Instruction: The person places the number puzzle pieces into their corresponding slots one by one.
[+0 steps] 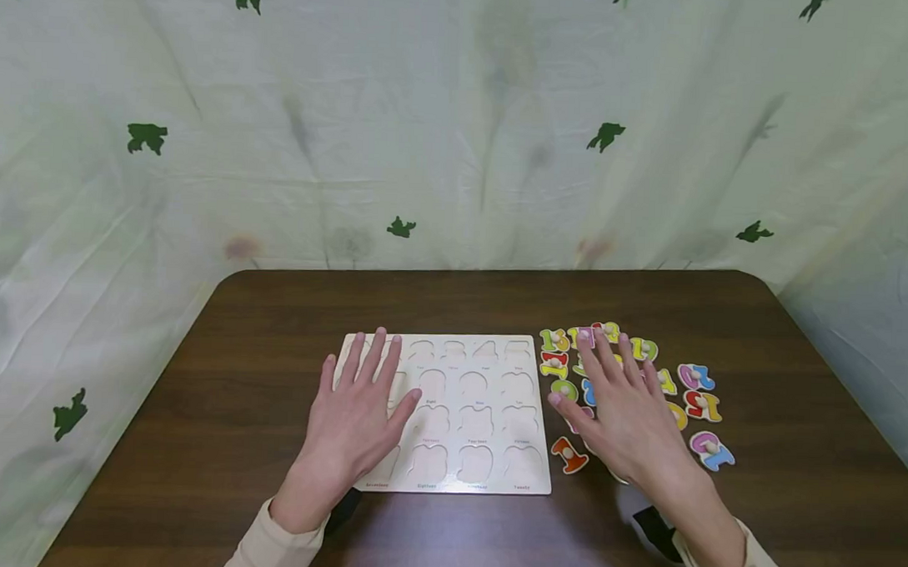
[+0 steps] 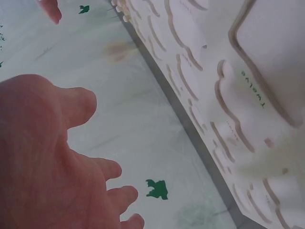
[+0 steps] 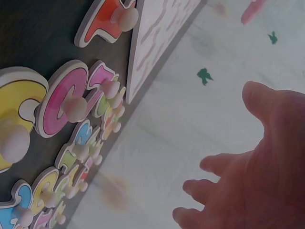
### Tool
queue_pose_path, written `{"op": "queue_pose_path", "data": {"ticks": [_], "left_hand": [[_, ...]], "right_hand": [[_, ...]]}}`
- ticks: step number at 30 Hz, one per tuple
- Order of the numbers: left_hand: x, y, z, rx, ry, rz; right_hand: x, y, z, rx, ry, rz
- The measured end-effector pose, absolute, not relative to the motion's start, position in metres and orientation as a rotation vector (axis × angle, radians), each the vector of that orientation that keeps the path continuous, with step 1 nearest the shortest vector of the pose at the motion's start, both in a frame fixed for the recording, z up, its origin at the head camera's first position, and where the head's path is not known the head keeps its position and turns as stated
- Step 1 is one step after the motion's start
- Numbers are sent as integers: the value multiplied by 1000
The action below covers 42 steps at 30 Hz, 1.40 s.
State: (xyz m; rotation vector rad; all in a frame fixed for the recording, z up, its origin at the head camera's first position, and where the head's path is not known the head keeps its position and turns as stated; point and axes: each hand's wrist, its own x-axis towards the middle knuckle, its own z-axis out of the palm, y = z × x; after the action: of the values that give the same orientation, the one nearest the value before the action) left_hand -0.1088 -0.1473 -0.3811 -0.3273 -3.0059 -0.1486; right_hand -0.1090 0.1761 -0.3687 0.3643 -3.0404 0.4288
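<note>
A white puzzle board (image 1: 449, 413) with number-shaped recesses and printed words lies on the table; its visible recesses hold no pieces. My left hand (image 1: 354, 418) hovers over the board's left part, fingers straight and spread, holding nothing. To the right of the board lie several colourful number pieces with round knobs, among them an orange number one (image 1: 570, 455) and a pink-and-blue piece (image 1: 712, 450). Above these pieces my right hand (image 1: 632, 415) is spread flat and hides some of them. In the right wrist view, the palm (image 3: 281, 167) is apart from the knobbed pieces (image 3: 64, 102).
The dark wooden table (image 1: 272, 327) has rounded far corners. Behind it hangs a pale curtain (image 1: 459, 150) with green leaf shapes. A dark wrist strap (image 1: 657, 528) sits under the right wrist.
</note>
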Motion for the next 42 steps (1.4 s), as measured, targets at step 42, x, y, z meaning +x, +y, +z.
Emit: {"op": "queue_pose_path", "data": {"ticks": [42], "left_hand": [[-68,-231,-405,-300,-3111,-241]], "right_hand": [[-108,222,-372,413,-2943,366]]}}
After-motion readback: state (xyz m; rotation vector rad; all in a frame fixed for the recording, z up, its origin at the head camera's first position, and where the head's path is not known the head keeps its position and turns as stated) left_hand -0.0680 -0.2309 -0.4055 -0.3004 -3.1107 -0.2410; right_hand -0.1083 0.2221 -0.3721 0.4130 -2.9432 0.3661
